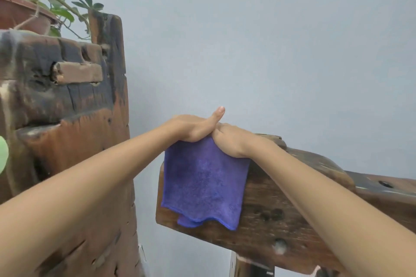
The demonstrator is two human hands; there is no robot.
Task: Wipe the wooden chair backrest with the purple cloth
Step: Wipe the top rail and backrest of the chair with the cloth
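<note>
The wooden chair backrest (276,216) is a thick, dark, rough beam running from the middle to the right edge. A purple cloth (203,184) is draped over its left end and hangs down the near face. My left hand (191,127) presses on the cloth's top edge, thumb sticking up. My right hand (234,139) rests beside it on the top of the beam, fingers curled over the far side and touching the left hand. The fingertips of both hands are hidden behind the beam.
A tall weathered wooden stand (74,119) rises at the left, close to the backrest's end. On it sits a brown pot (20,14) with a green trailing plant (65,10). A plain pale wall (270,40) is behind everything.
</note>
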